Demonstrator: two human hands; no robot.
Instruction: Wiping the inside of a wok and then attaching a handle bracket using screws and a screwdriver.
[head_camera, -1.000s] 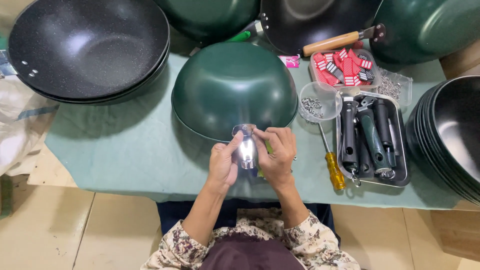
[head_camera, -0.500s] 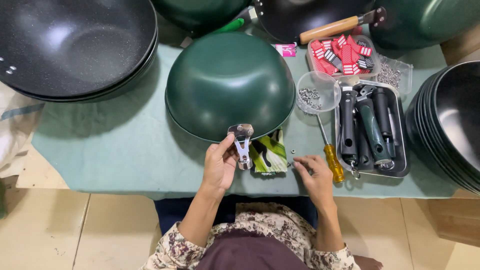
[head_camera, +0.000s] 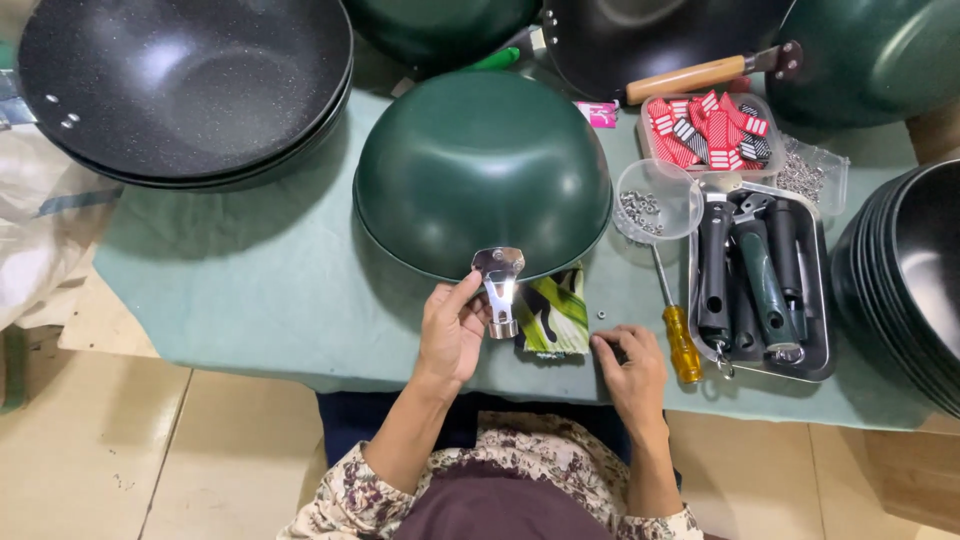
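Holding the metal handle bracket (head_camera: 499, 285) pinched in my left hand (head_camera: 452, 332) against the rim of the upturned green wok (head_camera: 482, 170), I judge fastening is underway, my right hand (head_camera: 630, 372) curled fingertips-down on the table cloth (head_camera: 250, 290), apparently picking a small fastener, needing precise pinching

Head view: I look straight down from the person's head onto the green-covered table (head_camera: 250, 300), near enough for my forearms to fill the lower frame.
Facing: table's far edge at top.
Shared views: one only.
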